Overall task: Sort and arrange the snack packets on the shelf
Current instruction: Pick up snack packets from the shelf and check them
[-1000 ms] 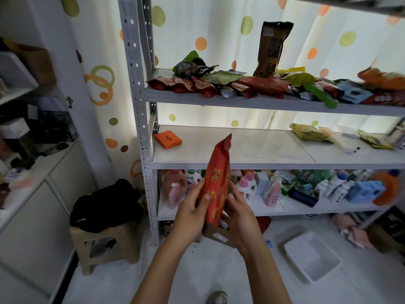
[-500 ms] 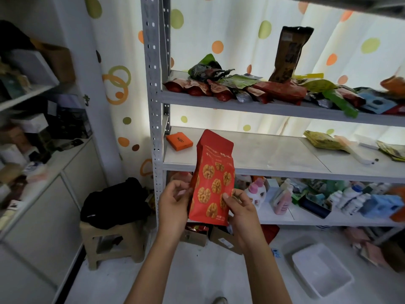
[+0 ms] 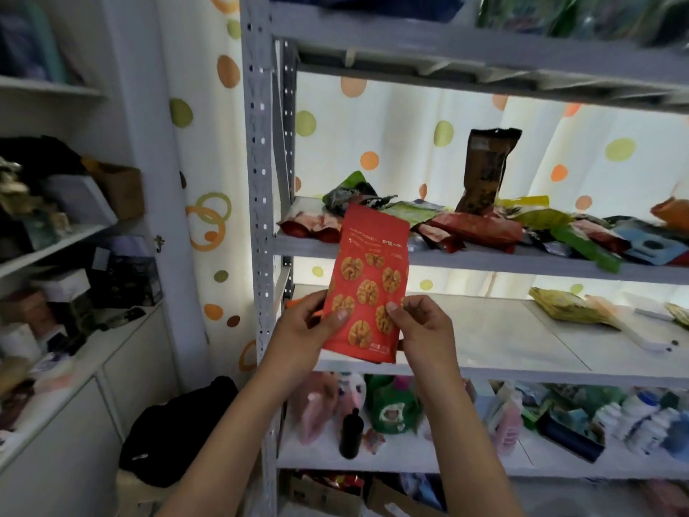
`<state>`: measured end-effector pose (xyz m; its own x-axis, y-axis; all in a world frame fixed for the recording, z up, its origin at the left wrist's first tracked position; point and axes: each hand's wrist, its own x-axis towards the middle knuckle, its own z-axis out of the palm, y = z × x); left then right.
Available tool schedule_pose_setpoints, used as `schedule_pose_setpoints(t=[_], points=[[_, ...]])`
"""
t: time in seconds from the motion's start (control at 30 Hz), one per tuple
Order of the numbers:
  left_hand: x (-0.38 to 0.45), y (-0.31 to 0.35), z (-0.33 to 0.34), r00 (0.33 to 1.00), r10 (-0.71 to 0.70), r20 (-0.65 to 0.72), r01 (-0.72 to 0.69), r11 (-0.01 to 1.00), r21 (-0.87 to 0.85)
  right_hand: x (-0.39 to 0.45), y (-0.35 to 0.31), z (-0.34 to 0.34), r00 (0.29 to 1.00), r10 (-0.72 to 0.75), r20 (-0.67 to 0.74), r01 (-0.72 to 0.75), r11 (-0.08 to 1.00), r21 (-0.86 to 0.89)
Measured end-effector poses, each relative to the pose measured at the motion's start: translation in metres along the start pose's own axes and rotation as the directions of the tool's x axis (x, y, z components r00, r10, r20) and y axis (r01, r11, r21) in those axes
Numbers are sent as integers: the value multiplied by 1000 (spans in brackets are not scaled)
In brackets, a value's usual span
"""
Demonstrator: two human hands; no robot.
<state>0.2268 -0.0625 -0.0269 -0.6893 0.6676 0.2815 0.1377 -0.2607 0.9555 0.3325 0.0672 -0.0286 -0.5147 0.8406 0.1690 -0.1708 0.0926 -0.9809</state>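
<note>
A red walnut snack packet (image 3: 367,278) stands upright in front of the grey metal shelf unit (image 3: 261,225). My left hand (image 3: 305,330) grips its lower left edge and my right hand (image 3: 421,330) grips its lower right edge, thumbs on the front. Behind it, the upper shelf board (image 3: 484,261) carries a heap of several snack packets (image 3: 481,227) lying flat, with one brown pouch (image 3: 486,169) standing upright. A yellow-green packet (image 3: 566,309) lies on the middle shelf board (image 3: 503,337) to the right.
The lower shelf holds bottles and a green bag (image 3: 393,408). Cardboard boxes (image 3: 328,492) sit under the unit. A white cabinet (image 3: 74,386) with cluttered shelves stands at the left, with a black bag (image 3: 179,430) beside it. A dotted curtain (image 3: 410,136) hangs behind.
Both hands have raised the red packet from below the middle shelf up to shelf height. The packet turned from edge-on to face me. My view has tilted upward and moved closer.
</note>
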Motion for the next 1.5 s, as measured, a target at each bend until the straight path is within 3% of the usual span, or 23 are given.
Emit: schedule_pose_setpoints(t=[0.27, 0.47, 0.57, 0.7, 0.93, 1.17, 1.3, 1.5], points=[[126, 34, 12, 977, 151, -150, -137, 986, 98, 119, -71, 29, 969, -189, 156, 197, 980, -35], [207, 51, 18, 937, 190, -293, -132, 969, 209, 209, -94, 48, 917, -146, 371, 174, 984, -45], [244, 53, 16, 905, 208, -371, -79, 940, 332, 248, -96, 62, 919, -162, 359, 202, 976, -77], [281, 47, 13, 842, 265, -470, -78, 922, 379, 298, -95, 78, 947, -51, 316, 84, 992, -91], [332, 37, 1, 868, 249, -430, -31, 891, 454, 371, -87, 113, 946, 76, 314, -15, 981, -192], [380, 19, -24, 923, 200, -329, 118, 667, 736, 459, -57, 168, 964, 101, 247, -31, 962, -270], [415, 16, -41, 926, 184, -329, 190, 526, 829, 465, -57, 198, 958, 144, 248, -80, 964, -252], [457, 2, -59, 948, 123, -295, 241, 332, 912, 490, -36, 237, 953, 176, 247, -68, 918, -391]])
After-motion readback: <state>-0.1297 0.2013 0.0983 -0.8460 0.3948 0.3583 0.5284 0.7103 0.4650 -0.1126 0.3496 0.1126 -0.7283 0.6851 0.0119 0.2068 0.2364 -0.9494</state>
